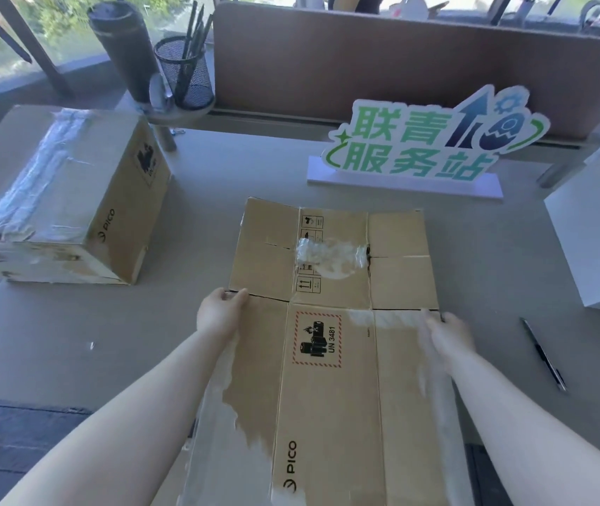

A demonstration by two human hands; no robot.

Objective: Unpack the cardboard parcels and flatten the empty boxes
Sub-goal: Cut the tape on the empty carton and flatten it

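So right up close, a flattened cardboard box (331, 359) lay on the grey tabletop (72, 341), running from the near edge out toward the middle, with "PICO" printed low down and a red-bordered battery label (317, 340) reading UN 3481 further up. Torn white patches and bits of clear tape showed along both long sides. The left hand (220, 309) sat at the box's left edge where a flap crease runs across, its grip curled closed over that edge with the thumb on top. The right hand (446, 336) was at the right edge at about the same level, pretty blurred; its grip looked closed on the edge there too, but I honestly couldn't tell how tight. Past the hands, the four flaps of the box were spread out flat, with a crumpled wad of tape (331, 254) stuck near the middle of them. Off to the right, a black pen (543, 354) lay on the tabletop well apart from the box. To the left, a second, still taped-up box (68, 202) stood tilted, same PICO print on its side. A white box (598, 228) sat at the right edge of view. Further back stood a green and blue sign (422, 140) with Chinese characters, and behind that, at the far left, a mesh pen cup (185, 73) just beside a dark tumbler (123, 45), in front of a brown divider panel (400, 56).
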